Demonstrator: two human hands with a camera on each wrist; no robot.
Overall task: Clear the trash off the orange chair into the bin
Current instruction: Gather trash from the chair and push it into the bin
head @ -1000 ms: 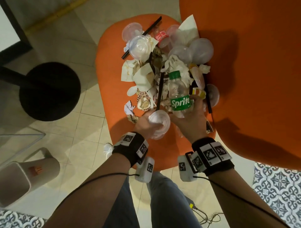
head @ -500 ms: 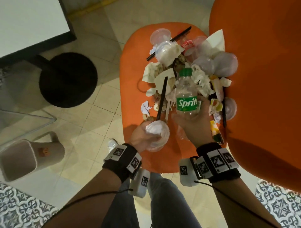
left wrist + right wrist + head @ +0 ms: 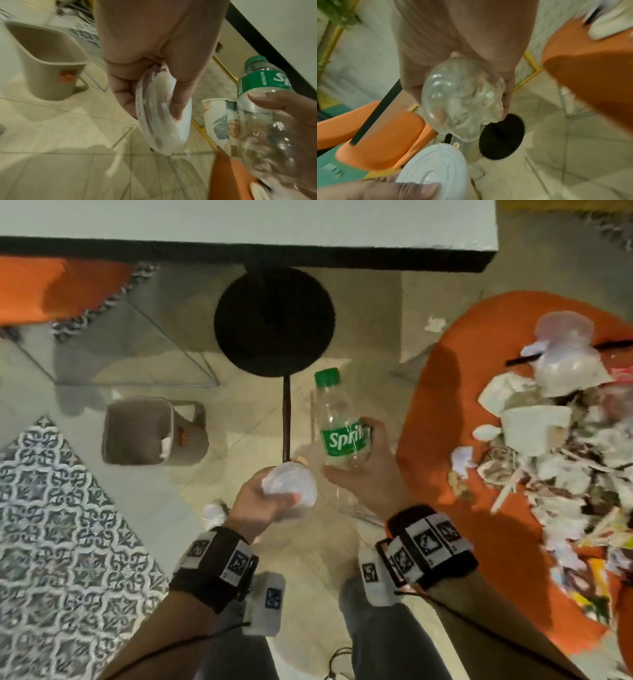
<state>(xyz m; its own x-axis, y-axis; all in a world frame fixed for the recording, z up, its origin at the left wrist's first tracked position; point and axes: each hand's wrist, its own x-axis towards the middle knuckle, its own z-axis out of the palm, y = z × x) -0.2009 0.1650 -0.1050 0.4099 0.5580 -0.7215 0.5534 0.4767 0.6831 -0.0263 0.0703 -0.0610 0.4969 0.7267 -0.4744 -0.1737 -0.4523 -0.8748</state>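
Note:
My right hand (image 3: 356, 460) grips a clear Sprite bottle (image 3: 342, 422) with a green cap, upright over the floor just left of the orange chair (image 3: 428, 412). Its base faces the right wrist view (image 3: 458, 97). My left hand (image 3: 284, 491) holds a clear plastic lid (image 3: 291, 484) with a black straw (image 3: 286, 419) sticking up from it; the thumb presses the lid (image 3: 163, 115). The beige bin (image 3: 137, 433) stands open on the floor to the left of both hands, also visible as the bin (image 3: 46, 65). A heap of trash (image 3: 565, 446) covers the chair seat.
A black round table base (image 3: 274, 320) sits beyond the hands under a white tabletop (image 3: 239, 220). A patterned rug (image 3: 51, 542) lies at the left. A second orange chair (image 3: 51, 289) is far left. A patterned paper cup (image 3: 217, 121) shows behind the bottle.
Both hands have lifted the bottle and the lid with its straw off the chair and carried them left over the floor, nearer the bin. My view has swung left.

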